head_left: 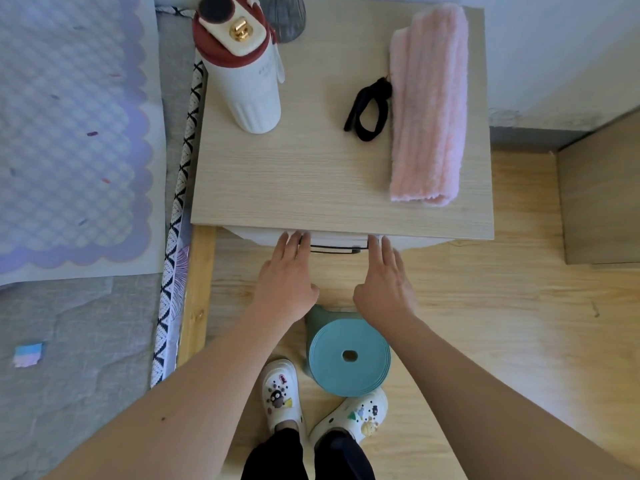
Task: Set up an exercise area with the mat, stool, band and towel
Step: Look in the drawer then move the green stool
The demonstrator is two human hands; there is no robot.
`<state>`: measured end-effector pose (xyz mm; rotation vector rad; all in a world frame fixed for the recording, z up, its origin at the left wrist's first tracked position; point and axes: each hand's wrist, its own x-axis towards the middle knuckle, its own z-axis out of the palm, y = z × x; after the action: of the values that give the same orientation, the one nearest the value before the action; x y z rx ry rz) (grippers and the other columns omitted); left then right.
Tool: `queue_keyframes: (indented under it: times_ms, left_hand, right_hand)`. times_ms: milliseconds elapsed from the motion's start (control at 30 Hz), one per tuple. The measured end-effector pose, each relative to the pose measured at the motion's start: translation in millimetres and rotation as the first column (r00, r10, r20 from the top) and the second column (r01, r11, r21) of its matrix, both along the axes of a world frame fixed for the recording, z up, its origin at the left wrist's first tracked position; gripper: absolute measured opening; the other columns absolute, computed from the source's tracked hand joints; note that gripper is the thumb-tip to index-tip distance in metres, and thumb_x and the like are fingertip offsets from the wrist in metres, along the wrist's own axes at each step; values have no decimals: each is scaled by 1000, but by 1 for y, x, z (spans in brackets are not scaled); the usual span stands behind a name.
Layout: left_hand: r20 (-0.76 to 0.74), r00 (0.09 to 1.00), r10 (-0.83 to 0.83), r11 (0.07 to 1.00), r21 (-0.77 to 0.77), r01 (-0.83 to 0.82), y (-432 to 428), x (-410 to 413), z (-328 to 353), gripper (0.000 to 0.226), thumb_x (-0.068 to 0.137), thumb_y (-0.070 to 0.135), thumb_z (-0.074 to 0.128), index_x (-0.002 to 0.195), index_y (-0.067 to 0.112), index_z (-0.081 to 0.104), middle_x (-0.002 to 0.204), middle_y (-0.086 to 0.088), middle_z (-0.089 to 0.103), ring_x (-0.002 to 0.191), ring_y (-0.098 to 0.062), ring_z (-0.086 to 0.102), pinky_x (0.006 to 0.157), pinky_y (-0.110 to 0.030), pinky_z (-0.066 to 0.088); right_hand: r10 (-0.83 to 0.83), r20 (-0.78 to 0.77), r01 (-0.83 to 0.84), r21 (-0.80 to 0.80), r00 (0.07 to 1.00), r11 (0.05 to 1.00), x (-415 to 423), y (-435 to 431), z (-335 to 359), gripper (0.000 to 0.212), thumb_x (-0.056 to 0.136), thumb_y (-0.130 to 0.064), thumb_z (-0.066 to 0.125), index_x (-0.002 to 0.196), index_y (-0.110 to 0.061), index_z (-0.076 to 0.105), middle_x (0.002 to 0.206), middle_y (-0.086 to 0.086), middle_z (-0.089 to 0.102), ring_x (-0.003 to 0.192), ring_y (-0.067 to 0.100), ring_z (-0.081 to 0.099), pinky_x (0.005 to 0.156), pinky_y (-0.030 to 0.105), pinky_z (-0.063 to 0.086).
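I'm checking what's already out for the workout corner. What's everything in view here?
bedside table: one, pale wood, centre, beside the bed
drawer: one, white with black handle, under the tabletop's near edge
bottle: one, white with red lid, table's rear left
band: one, black, on the table, by the towel's left edge
towel: one, pink, folded, table's right side
grey object: one, cut off at the top edge, unidentifiable
stool: one, teal, on the wood floor
quilted pad: one, lilac, on the bed
clogs: two, white with charms, worn
left hand: flat, touching the drawer front
right hand: flat, touching the drawer front
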<state>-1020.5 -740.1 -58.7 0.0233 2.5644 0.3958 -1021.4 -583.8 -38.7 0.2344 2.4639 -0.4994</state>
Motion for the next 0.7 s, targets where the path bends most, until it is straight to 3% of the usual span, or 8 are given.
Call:
queue_keyframes:
  times_ms: [267,467,567,700]
  left_hand:
    - [34,999,-17,1000,-17,18,-4,-3,-9,93,88,29,59,152,19,-9,161,1,-4,148,-21,-5,115,-44,27]
    - [75,996,39,990,130,-48,1,-3,0,83,89,24,58,153,25,3,161,1,0,146,-23,9,112,-43,33]
    - [66,988,141,963,224,-152,5,6,5,76,89,25,58,152,22,14,159,-3,12,144,-24,17,112,-40,29]
    - [249,925,286,869,339,-360,8,39,1,76,88,30,64,151,24,21,156,-3,23,141,-22,28,111,-37,27]
  right_hand:
    - [22,18,-22,36,1000,999,-3,8,-12,91,84,1,46,155,-24,-5,163,-7,-10,150,18,-6,115,36,27]
    - [88,32,-88,19,996,996,4,7,-1,83,87,-6,48,155,-25,4,163,-3,-5,149,20,4,108,36,35]
    - [100,53,-102,27,994,994,16,7,6,75,90,-10,48,154,-24,13,163,0,0,148,22,9,104,36,37]
    - [32,127,-36,33,991,999,47,23,3,68,92,-14,49,152,-26,20,162,3,8,145,25,17,106,37,35]
